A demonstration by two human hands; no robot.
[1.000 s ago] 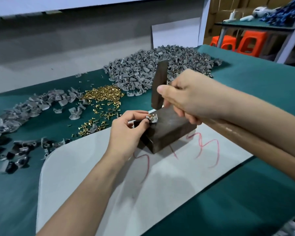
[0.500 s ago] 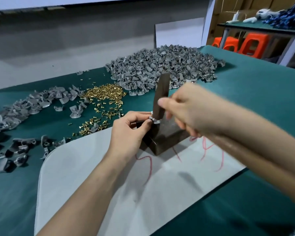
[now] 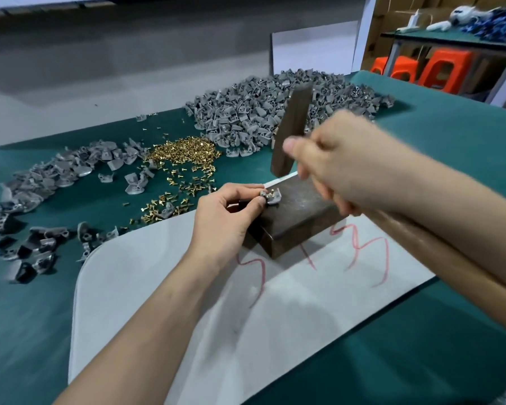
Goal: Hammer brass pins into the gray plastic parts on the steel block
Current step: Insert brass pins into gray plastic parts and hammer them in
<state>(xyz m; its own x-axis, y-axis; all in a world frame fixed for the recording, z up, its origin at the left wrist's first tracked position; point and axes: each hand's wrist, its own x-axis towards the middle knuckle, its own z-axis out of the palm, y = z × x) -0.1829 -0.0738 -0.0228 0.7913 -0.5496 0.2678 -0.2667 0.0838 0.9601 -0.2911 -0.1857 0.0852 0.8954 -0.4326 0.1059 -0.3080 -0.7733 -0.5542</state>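
A dark steel block (image 3: 298,213) sits on a white sheet (image 3: 164,287). On the block's left top corner lies a gray plastic part (image 3: 272,195) with brass pins standing in it. My left hand (image 3: 225,220) pinches that part at the block's edge. My right hand (image 3: 345,162) grips a hammer by its wooden handle. The dark hammer head (image 3: 291,130) hangs raised above the block, clear of the part. A heap of loose brass pins (image 3: 181,156) lies on the green table behind my left hand.
A large pile of gray parts (image 3: 275,112) lies at the back of the green table (image 3: 450,141). More gray parts (image 3: 70,168) and darker ones (image 3: 27,247) are strewn at the left. Orange stools (image 3: 438,68) stand beyond the table's right edge.
The hammer head came down onto the part half a second ago and has risen again above the block. My left hand has kept its pinch on the part.
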